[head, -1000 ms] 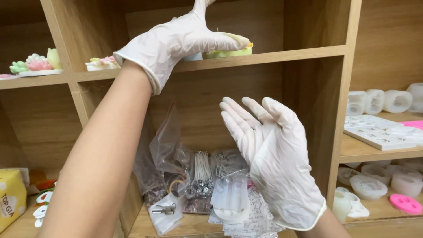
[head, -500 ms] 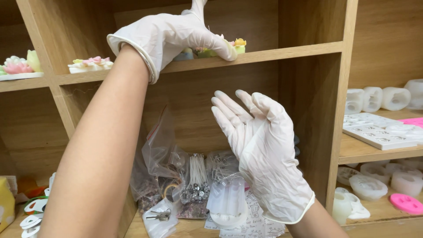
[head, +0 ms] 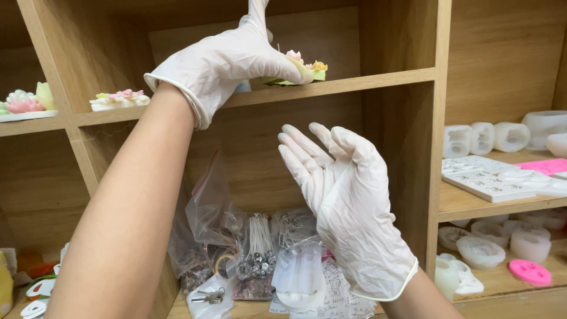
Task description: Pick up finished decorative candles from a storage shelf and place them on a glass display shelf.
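Note:
Both my hands wear thin white gloves. My left hand (head: 227,62) reaches up to the upper shelf (head: 354,82) of a wooden shelving unit, fingers resting on a small flower-shaped piece (head: 298,68) in pink, yellow and green that sits at the shelf's front edge. Whether the fingers grip it cannot be made out. My right hand (head: 345,195) is raised below it, palm toward me, fingers spread, holding nothing. Behind the right hand lie clear plastic bags (head: 254,248) with candle wicks and small metal parts.
More flower-shaped pieces (head: 121,99) sit on the shelf to the left. White silicone moulds (head: 490,137) and flat mould trays (head: 487,180) fill the right-hand shelves, with a pink round mould (head: 530,272) lower down. A set of keys (head: 207,295) lies among the bags.
The view has shifted left and slightly down. My left hand stays on the upper shelf at the flower piece; my right hand has lifted a little, still spread.

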